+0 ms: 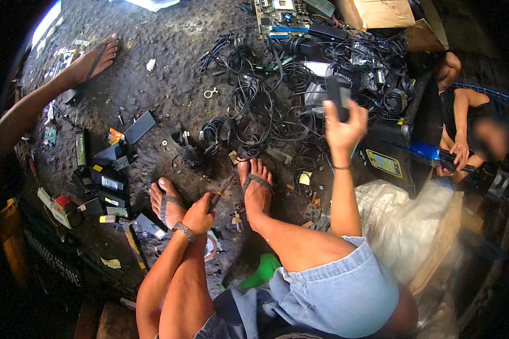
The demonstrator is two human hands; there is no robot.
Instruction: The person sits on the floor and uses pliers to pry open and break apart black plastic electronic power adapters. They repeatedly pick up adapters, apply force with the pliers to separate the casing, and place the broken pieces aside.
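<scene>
My left hand [199, 212], with a watch on its wrist, is closed round a slim, rod-like tool [225, 187] that points up and away between my feet; its exact kind is unclear. Further out on the right, my right hand [346, 133] is raised and grips a black rectangular block [337, 90], which looks like a power adapter and is slightly blurred. It is held over the near side of a large heap of tangled black cables [254, 107]. Black adapter and battery-like blocks [108, 179] lie scattered on the dirt floor left of my feet.
A green circuit board [277, 11] and a cardboard box [379, 14] stand at the back. On the right are a black crate [387, 161], a white sack [398, 223] and another person [464, 113] handling something dark. A hammer-like tool [134, 248] lies by my left leg. Another foot [99, 59] is at upper left.
</scene>
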